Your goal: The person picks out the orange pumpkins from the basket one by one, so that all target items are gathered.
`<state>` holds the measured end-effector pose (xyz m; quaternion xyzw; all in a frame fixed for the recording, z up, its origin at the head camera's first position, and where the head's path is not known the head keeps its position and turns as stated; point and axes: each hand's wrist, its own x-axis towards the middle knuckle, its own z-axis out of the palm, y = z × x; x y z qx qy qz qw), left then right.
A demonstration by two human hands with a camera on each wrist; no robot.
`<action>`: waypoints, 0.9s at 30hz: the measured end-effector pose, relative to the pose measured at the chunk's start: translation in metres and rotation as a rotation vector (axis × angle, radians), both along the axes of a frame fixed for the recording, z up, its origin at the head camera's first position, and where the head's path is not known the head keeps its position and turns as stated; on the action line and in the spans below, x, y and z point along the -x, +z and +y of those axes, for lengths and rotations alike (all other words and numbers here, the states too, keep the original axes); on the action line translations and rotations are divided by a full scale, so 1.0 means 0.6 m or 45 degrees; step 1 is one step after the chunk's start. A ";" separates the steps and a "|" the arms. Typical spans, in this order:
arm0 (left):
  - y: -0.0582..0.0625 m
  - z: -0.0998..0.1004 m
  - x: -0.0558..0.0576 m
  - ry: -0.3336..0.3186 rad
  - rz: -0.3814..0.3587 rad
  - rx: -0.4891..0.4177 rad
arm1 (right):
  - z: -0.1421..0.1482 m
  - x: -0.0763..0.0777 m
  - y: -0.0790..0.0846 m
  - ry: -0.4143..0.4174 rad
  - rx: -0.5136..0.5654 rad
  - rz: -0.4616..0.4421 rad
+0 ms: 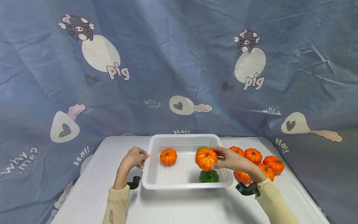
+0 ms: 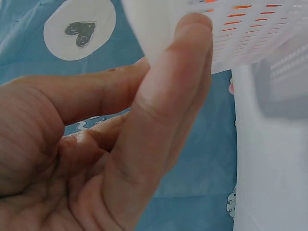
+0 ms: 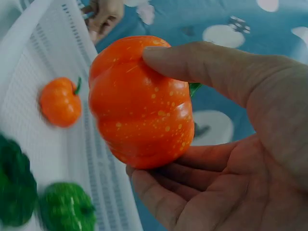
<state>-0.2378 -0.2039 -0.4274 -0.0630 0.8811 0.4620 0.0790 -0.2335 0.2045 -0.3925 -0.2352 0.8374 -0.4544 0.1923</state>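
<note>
My right hand holds an orange toy pumpkin above the right part of a white plastic basket. In the right wrist view the thumb lies on one side of this yellow-speckled pumpkin and the fingers on the other. My left hand pinches the basket's left rim; in the left wrist view a fingertip meets the slotted wall, and the thumb tip is hidden. Inside the basket, another orange pumpkin sits at the left, and two green pumpkins lie at the right.
Several orange pumpkins lie on the white table to the right of the basket, partly behind my right forearm. A blue printed cloth hangs behind the table and at its sides.
</note>
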 end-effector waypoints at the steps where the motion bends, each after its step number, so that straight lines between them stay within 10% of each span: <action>1: 0.001 -0.001 0.000 -0.004 0.002 0.002 | 0.014 -0.008 0.001 -0.048 -0.005 -0.011; 16: 0.003 -0.001 -0.001 -0.002 0.002 0.010 | 0.208 -0.114 -0.049 -0.320 -0.068 0.012; 27: -0.005 0.002 0.002 0.005 -0.008 0.005 | 0.266 -0.133 -0.136 -0.503 -0.228 -0.076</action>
